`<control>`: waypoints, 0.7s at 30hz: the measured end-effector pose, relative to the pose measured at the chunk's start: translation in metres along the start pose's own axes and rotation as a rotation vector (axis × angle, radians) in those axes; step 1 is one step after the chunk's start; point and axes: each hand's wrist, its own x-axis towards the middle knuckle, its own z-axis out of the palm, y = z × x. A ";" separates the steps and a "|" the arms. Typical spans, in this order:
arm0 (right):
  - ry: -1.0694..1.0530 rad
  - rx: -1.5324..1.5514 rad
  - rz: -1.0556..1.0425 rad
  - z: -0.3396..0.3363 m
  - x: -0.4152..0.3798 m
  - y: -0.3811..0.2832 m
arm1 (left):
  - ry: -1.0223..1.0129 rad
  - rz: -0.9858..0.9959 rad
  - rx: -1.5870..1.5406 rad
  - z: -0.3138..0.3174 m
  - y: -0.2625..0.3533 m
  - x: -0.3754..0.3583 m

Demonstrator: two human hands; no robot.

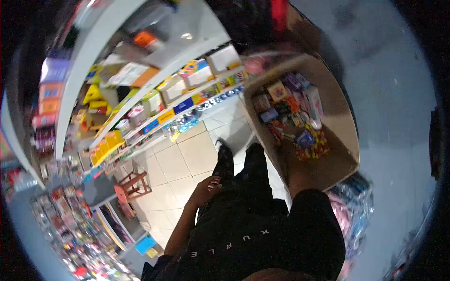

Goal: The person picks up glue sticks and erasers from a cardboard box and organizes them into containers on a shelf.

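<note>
My left hand [207,191] hangs beside my thigh with loosely bent, parted fingers, and nothing shows in it. On the other side, my right forearm [301,178] reaches into a big cardboard box [340,100]. Shadow hides my right hand, so its fingers and anything in them cannot be made out. Inside the box lie a bunch of yellow-and-red packets [315,146], a blue packet [305,139], a white carton [313,104], a cream box [277,91] and purple packs [296,80]. The packets are closest to the right forearm.
Shelves [187,100] of open cartons and small goods run along the left. A reddish wooden stool [133,186] stands on the tiled floor [180,157]. Plastic-wrapped goods [354,210] sit beside the box. Densely packed merchandise [77,225] fills the lower left.
</note>
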 end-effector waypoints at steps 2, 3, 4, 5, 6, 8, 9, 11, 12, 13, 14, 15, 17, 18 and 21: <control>-0.016 -0.026 -0.012 -0.008 -0.001 0.001 | 0.018 0.008 -0.058 0.003 -0.002 0.000; -0.015 -0.034 -0.015 -0.012 -0.001 0.002 | 0.020 0.016 -0.084 0.004 -0.003 -0.001; -0.007 -0.039 -0.013 -0.017 -0.001 0.003 | 0.021 0.023 -0.060 0.005 -0.001 -0.001; 0.003 -0.021 -0.011 -0.026 -0.002 0.002 | 0.023 0.035 -0.035 0.004 0.002 -0.001; 0.022 -0.006 -0.018 -0.034 -0.004 0.001 | 0.026 0.051 -0.008 0.002 0.006 0.001; 0.074 0.064 -0.020 -0.065 -0.016 -0.012 | 0.003 0.120 -0.007 0.000 0.000 0.009; 0.130 0.123 -0.014 -0.076 -0.024 -0.016 | -0.009 0.156 -0.005 -0.002 -0.002 0.013; 0.282 0.284 -0.003 -0.110 -0.041 -0.037 | 0.015 0.204 -0.036 -0.010 0.008 0.011; 0.372 0.379 -0.002 -0.128 -0.049 -0.047 | 0.032 0.232 -0.045 -0.011 0.009 0.009; 0.466 0.483 -0.005 -0.149 -0.060 -0.064 | 0.045 0.259 -0.052 -0.013 0.009 0.007; 0.540 0.626 -0.015 -0.170 -0.070 -0.079 | 0.060 0.304 -0.018 -0.017 0.008 0.005; 0.596 0.787 -0.030 -0.189 -0.079 -0.094 | 0.079 0.343 -0.047 -0.021 0.005 0.001; 0.579 1.205 -0.073 -0.216 -0.091 -0.119 | 0.113 0.423 -0.095 -0.030 0.002 -0.007; 0.545 1.413 -0.091 -0.226 -0.092 -0.126 | 0.141 0.473 -0.101 -0.035 -0.002 -0.009; 0.399 1.668 -0.187 -0.260 -0.175 -0.249 | 0.226 0.596 -0.183 -0.050 -0.009 -0.023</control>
